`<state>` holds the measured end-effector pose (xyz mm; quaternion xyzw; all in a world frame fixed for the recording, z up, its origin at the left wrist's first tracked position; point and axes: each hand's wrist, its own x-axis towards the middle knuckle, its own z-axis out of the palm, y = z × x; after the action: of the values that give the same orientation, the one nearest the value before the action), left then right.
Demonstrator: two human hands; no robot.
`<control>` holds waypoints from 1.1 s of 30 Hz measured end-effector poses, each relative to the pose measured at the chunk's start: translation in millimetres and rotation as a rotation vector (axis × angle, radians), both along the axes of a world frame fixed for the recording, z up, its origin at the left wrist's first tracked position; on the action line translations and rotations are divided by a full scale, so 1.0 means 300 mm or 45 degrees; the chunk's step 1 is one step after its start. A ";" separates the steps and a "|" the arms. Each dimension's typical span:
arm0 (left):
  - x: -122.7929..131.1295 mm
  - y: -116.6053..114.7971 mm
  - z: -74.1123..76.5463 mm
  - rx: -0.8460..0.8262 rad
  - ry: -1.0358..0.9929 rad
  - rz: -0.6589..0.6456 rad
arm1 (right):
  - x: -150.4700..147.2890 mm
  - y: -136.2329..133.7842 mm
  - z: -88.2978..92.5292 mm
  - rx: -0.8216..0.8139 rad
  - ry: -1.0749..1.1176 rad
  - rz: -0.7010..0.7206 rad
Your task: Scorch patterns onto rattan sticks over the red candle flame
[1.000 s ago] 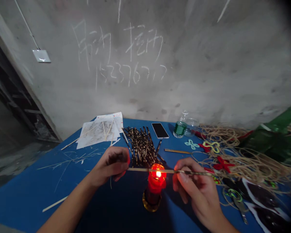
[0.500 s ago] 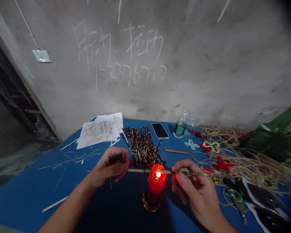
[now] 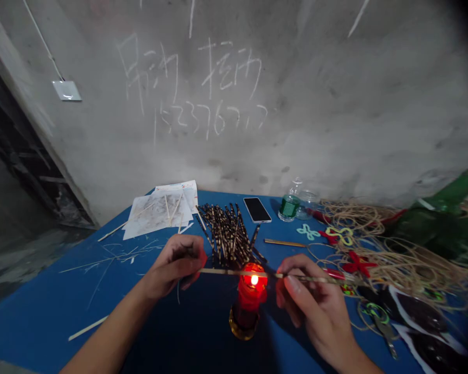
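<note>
A thin bamboo stick (image 3: 226,271) is held level just above the flame of a lit red candle (image 3: 249,301) on the blue table (image 3: 62,301). My left hand (image 3: 175,264) pinches the stick's left end with closed fingers. My right hand (image 3: 314,301) pinches the stick further right, fingers closed around it, and the stick runs on past that hand to the right. The candle stands between my two hands, close to the near edge.
A pile of scorched dark sticks (image 3: 228,234) lies behind the candle. Papers (image 3: 159,208), a phone (image 3: 257,209), a green-labelled bottle (image 3: 289,202) and a jar sit at the back. Tangled cord (image 3: 393,254), coloured knots, scissors (image 3: 382,322) and a green bag (image 3: 448,218) crowd the right. A concrete wall stands behind.
Both hands have slid the stick slightly to the left over the flame. The candle and everything else on the table stay where they were.
</note>
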<state>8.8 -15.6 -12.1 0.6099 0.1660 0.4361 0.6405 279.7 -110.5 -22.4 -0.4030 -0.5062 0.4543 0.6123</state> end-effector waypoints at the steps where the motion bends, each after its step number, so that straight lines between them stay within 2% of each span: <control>1: 0.000 0.000 0.000 0.004 0.008 -0.002 | 0.001 0.002 -0.003 0.000 -0.002 0.005; 7: -0.006 -0.001 -0.005 0.055 0.152 -0.023 | -0.004 -0.005 0.001 -0.026 0.012 0.006; 12: -0.003 -0.002 -0.004 0.028 0.072 0.023 | -0.007 -0.012 0.012 -0.054 0.033 -0.057; 18: -0.005 0.004 -0.005 0.026 0.049 0.004 | -0.009 -0.012 0.007 -0.040 0.022 -0.063; 25: -0.006 0.009 -0.011 0.005 0.058 0.005 | -0.010 -0.011 0.013 -0.044 0.014 -0.047; 33: -0.012 0.009 -0.015 -0.077 0.093 0.046 | -0.003 -0.010 0.005 -0.003 -0.012 -0.146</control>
<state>5.1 -13.0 -16.6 0.6027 0.2134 0.4199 0.6441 278.9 -113.5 -21.0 -0.4342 -0.4846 0.4173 0.6344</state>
